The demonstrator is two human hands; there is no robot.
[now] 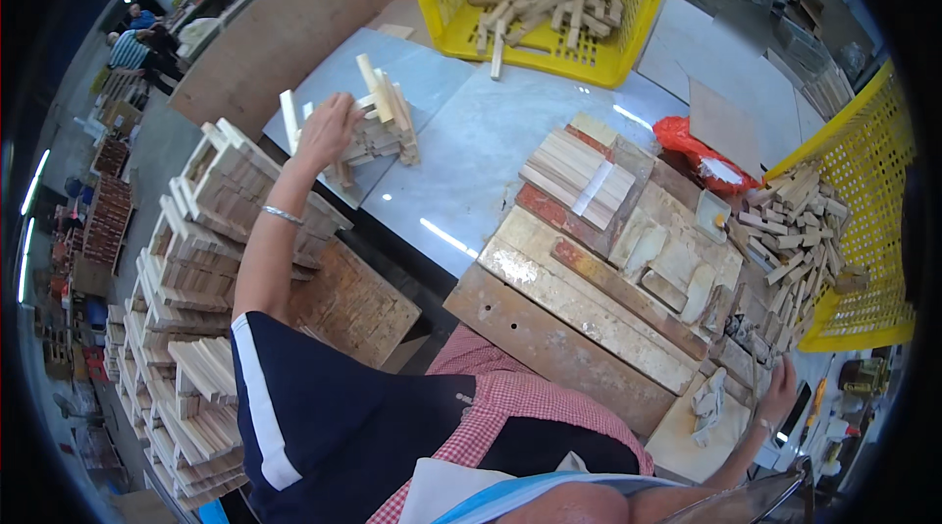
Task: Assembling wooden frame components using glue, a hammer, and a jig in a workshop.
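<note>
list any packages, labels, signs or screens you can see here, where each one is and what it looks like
Red plastic bag: crumpled, lying on the grey worktop right of the strapped bundle, something white showing inside.
Strapped bundle of wood strips: on the wooden bench ahead, pale flat sticks held by one white band.
Dark phone-like slab: beside the right hand, too small to tell whether its screen is lit.
No signs or readable labels show.

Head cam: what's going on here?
A person at a workbench handles small wooden blocks. The left hand reaches out onto a loose pile of blocks on a grey slab. The right hand is low at the bench's right end, near a pale cloth; its grip is unclear. Yellow crates of blocks stand behind and to the right, stacked blocks on the left.
</note>
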